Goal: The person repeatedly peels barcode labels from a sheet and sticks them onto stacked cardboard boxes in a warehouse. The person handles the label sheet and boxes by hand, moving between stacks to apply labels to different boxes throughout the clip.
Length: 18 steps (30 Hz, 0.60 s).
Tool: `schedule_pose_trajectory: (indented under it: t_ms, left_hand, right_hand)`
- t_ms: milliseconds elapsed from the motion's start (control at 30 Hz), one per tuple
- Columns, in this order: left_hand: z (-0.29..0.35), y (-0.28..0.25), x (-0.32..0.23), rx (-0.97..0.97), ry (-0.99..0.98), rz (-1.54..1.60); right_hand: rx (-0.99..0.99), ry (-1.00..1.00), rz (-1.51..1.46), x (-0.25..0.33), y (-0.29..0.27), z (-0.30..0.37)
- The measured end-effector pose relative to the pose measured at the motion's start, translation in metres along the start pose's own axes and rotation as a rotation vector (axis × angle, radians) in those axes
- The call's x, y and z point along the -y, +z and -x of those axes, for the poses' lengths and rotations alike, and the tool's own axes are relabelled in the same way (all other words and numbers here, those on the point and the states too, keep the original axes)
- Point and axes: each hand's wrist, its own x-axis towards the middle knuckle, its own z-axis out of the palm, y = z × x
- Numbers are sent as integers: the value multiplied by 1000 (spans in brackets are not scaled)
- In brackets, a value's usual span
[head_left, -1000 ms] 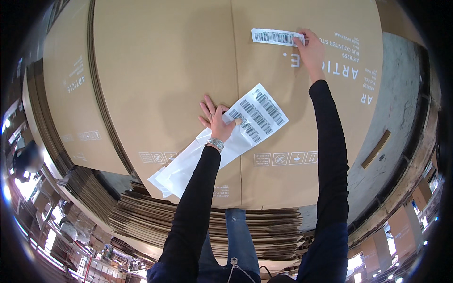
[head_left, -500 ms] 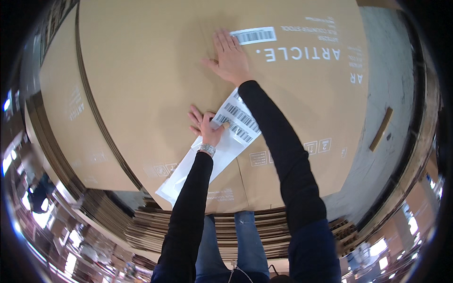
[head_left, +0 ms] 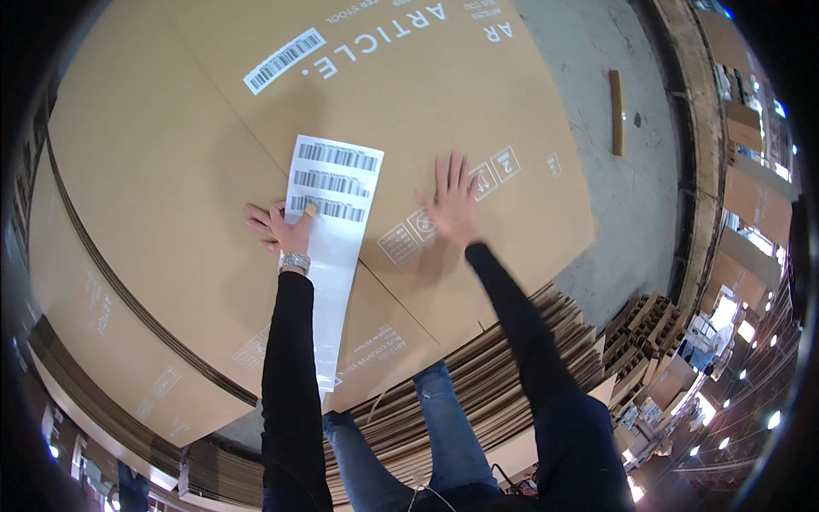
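Note:
A white sheet of barcode labels (head_left: 337,235) lies slantwise over a large brown cardboard piece (head_left: 205,162), its barcodes at the far end. My left hand (head_left: 288,229) grips the sheet's left edge, thumb on top beside the lowest barcode, other fingers spread out to the left. Something tan covers the thumb tip. My right hand (head_left: 455,209) is open, fingers spread, over the printed icons to the right of the sheet; whether it touches the cardboard I cannot tell. A single barcode label (head_left: 284,61) sits flat on the cardboard beside the large white lettering, at the far side.
Layered cardboard sheets (head_left: 529,350) are stacked at the near edge, before my legs. Another printed cardboard stack (head_left: 102,316) stands at the left. To the right is a grey surface (head_left: 627,205) with a narrow tan strip (head_left: 616,113) on it. Slotted cardboard pieces (head_left: 640,337) lie lower right.
My right hand has left the stuck label and moved nearer, to the right of the sheet. The label sheet has turned more upright, still in my left hand. The whole view has swung rightward.

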Motion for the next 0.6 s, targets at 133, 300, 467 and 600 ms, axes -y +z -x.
schedule_pose_trajectory:
  t_ms: [133, 300, 467, 600]
  left_hand:
    - [-4, 14, -2, 55, -10, -122]
    - [43, -34, 46, 276, 200, 227]
    - [193, -234, 169, 335, -128, 797]
    - [304, -442, 272, 499, -64, -109]
  right_hand:
    - [373, 202, -30, 65, 12, 179]
    - [245, 297, -363, 121, 64, 272]
    - [67, 106, -95, 108, 76, 263]
    - [261, 552, -372, 180, 25, 240]
